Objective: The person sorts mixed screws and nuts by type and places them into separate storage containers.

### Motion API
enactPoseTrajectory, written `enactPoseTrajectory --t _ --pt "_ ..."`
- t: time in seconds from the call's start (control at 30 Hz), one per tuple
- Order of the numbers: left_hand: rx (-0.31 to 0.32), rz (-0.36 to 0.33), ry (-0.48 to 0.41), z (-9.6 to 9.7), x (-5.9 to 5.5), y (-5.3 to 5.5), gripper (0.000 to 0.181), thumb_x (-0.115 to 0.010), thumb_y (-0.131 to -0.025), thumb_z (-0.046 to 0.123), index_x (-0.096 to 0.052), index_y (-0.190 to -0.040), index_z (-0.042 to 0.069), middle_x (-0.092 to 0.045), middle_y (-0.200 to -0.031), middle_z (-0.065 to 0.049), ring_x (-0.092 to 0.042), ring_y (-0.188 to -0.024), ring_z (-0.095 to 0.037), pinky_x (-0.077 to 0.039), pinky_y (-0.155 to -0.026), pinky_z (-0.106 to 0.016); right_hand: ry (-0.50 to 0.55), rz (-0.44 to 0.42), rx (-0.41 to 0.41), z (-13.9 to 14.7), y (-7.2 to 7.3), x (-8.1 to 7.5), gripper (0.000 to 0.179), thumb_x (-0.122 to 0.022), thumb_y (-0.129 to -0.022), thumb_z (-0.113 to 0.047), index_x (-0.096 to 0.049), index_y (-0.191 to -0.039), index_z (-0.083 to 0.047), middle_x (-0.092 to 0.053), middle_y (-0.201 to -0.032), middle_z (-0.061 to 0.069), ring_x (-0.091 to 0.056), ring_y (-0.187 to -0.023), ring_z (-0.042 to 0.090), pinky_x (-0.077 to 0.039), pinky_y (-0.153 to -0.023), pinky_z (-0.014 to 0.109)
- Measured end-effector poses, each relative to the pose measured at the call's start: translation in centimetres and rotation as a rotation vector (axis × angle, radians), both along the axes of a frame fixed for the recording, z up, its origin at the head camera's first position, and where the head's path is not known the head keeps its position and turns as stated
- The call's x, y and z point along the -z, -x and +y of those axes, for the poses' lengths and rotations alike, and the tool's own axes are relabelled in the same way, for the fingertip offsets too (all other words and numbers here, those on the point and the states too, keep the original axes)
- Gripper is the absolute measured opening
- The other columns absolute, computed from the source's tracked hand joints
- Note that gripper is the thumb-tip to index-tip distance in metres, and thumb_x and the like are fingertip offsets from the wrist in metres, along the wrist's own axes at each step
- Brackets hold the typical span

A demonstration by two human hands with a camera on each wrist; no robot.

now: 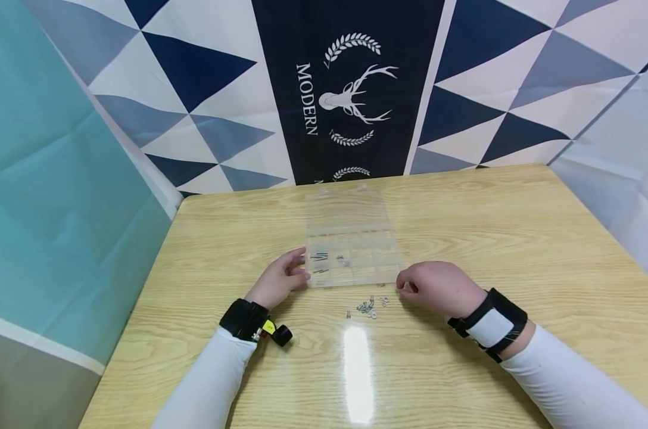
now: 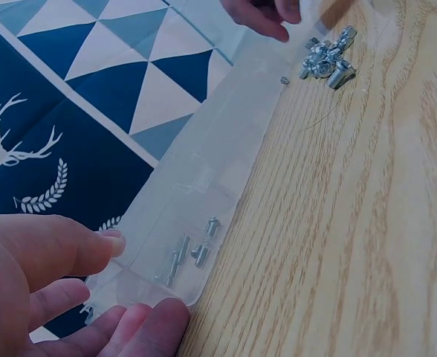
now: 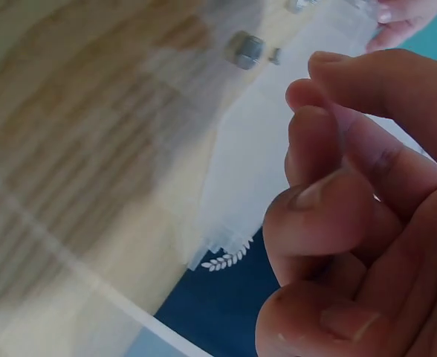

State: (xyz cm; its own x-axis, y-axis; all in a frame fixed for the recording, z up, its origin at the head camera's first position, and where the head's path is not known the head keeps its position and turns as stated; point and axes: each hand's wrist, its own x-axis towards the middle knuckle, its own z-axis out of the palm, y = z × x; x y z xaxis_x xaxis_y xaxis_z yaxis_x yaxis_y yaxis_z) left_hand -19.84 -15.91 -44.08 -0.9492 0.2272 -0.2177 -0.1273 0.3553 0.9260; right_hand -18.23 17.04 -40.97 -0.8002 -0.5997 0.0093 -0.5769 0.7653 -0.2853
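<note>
Clear compartment box (image 1: 380, 274) lay on the wood-grain surface (image 1: 463, 226), its lid (image 1: 345, 210) folded back toward the patterned backdrop (image 1: 206, 77). Screws (image 1: 321, 257) sat in left-side compartments. Left hand (image 1: 278, 280) at the box's left end, fingers relaxed, touching it. Right hand (image 1: 436, 289) at the near right corner, fingers curled; could not tell whether they gripped anything. Loose bolts and washers (image 1: 365, 307) lay just in front.
</note>
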Motion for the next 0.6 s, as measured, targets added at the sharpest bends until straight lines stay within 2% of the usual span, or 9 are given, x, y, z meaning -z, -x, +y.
enactPoseTrajectory --t 0.17,0.37,0.6 --pt "-0.004 0.003 0.001 0.04 -0.01 0.11 0.061 -0.062 -0.094 0.002 -0.037 -0.149 0.010 -0.049 -0.136 -0.013 -0.055 -0.103 -0.020 -0.059 -0.080 -0.030 -0.023 -0.022 0.015 -0.21 0.21 0.46 0.027 -0.070 -0.085 -0.013 -0.058 -0.064 -0.026 -0.030 -0.053 -0.012 -0.030 -0.048 0.004 -0.023 -0.046 0.019" --pt "0.005 0.006 0.013 0.04 -0.20 0.11 0.061 -0.062 -0.094 0.002 -0.037 -0.149 0.010 -0.050 -0.136 -0.013 -0.055 -0.103 -0.020 -0.059 -0.080 -0.029 -0.052 0.026 -0.005 -0.29 0.30 0.71 0.029 -0.068 -0.084 -0.010 -0.057 -0.062 -0.025 -0.044 -0.055 -0.010 -0.037 -0.050 0.006 -0.030 -0.047 0.020" --pt "-0.001 0.010 0.013 0.02 -0.14 0.06 0.061 -0.062 -0.094 0.002 -0.037 -0.149 0.009 -0.050 -0.135 -0.013 -0.055 -0.104 -0.020 -0.059 -0.080 -0.029 -0.055 0.044 -0.005 -0.34 0.26 0.77 0.025 -0.068 -0.082 -0.008 -0.059 -0.064 -0.023 -0.050 -0.058 -0.010 -0.040 -0.051 0.006 -0.035 -0.046 0.020"
